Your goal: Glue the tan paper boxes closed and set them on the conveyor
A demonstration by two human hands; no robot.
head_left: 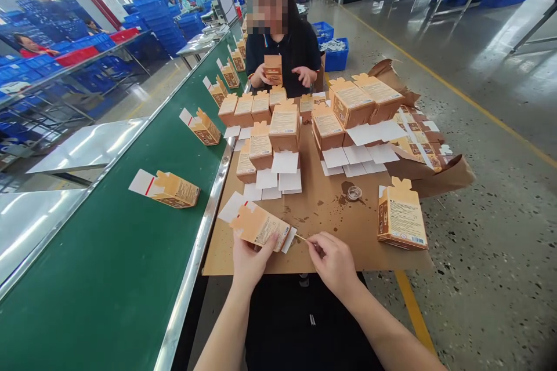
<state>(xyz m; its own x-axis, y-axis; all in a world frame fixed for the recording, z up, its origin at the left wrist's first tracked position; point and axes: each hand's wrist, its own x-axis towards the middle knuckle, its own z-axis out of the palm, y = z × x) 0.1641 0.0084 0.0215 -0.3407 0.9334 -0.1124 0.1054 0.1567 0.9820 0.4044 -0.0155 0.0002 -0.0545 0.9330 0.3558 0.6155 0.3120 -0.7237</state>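
1. In the head view, our left hand (253, 261) holds a printed paperboard carton (261, 226) tilted low over the table, with its scalloped top flap pointing away to the left. The fingers curl beneath it and the thumb presses on its face, a firm pinch on the lower edge.
2. Our right hand (333, 264) is just beside the carton. Its thumb and forefinger close narrowly on a thin wooden stick (301, 237), whose tip points at the carton's edge, near a white paper strip (288, 240).
3. The carton looks light and fairly stiff, but its thin flaps and paper strip would likely bend easily. We judge it best held by the flat panel or folded edges, with the flaps left free. The slender stick seems light enough to need only a fingertip grip.
4. The carton is above a brown kraft-paper sheet (322, 255), near a small round dish (354, 193) with brown smears around it. White-tabbed cartons stand in rows beyond, and more lie on the green conveyor belt (87, 301) to our left.
5. Across the table, a co-worker's hands (274, 74) hold another carton (273, 68) upright.
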